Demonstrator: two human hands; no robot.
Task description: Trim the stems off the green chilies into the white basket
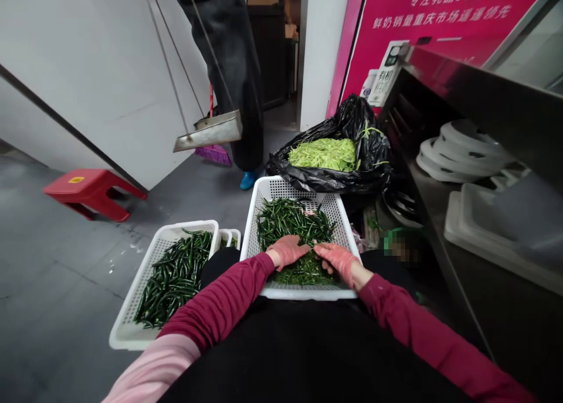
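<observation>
My left hand [289, 251], in a pinkish glove, is over the middle of a white perforated basket [251, 230], its fingers pressed together and pointing right. Facing it closely is my right hand [338, 260], gloved alike, with thumb and fingers drawn into a pinch. Whatever lies between the fingertips is too small to make out. Slim dark green chili peppers [288, 218] fill the far half of this basket. Under and in front of my hands lies a heap of thin green stems [303, 275].
A second white basket [127, 332] of green chilies stands at left. Beyond mine, a black plastic bag [369, 151] holds shredded light green vegetable [323, 153]. A red stool [94, 192], a person's leg [241, 68], a metal dustpan [211, 132] and a steel shelf [440, 215] surround me.
</observation>
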